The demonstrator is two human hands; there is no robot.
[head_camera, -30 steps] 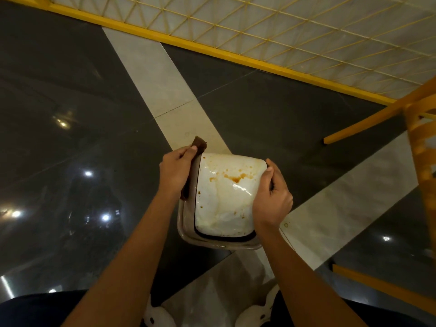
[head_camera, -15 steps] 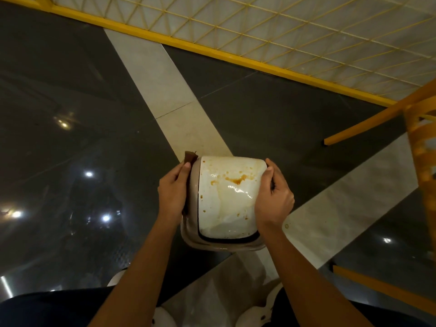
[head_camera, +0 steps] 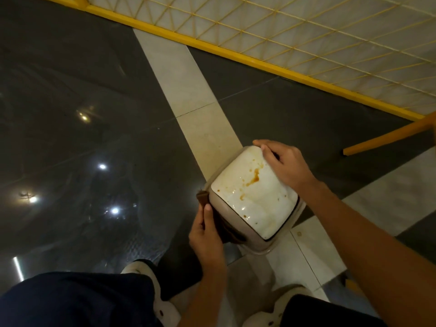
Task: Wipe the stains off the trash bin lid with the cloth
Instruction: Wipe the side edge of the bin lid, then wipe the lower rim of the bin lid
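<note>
Left fingers [head_camera: 207, 210] first: the thumb lies flat along the cloth [head_camera: 202, 197], clamping it against the bin's near-left side, and the other fingers are out of sight behind it. It's a tight pinch with no gap showing. The cloth sits below the rim, not yet on the lid [head_camera: 254, 201].

So the step, as I read it, is getting that cloth up and over. To do it well, lift it clear of the rim and spread it under flat fingers rather than a bunched pinch. Start at the big brown streak [head_camera: 256, 176] towards the far edge and pull it nearer, so the mess isn't pushed into the dark gap round the lid. Small specks dot the rest and will likely want a second pass. Press lightly, because a lid like this may tip under a hard push.

Now the right fingers [head_camera: 267, 153]: they're curled over the lid's far-right edge and closed on it, with the right hand [head_camera: 289, 167] bracing the bin [head_camera: 262, 249]. That's a good anchor for when the left hand [head_camera: 207, 234] scrubs.

Further out, the bin stands on the floor [head_camera: 193, 95], over a pale strip between dark glossy tiles, just ahead of the shoes [head_camera: 144, 273]. A yellow frame [head_camera: 236, 55] runs along the far side.
</note>
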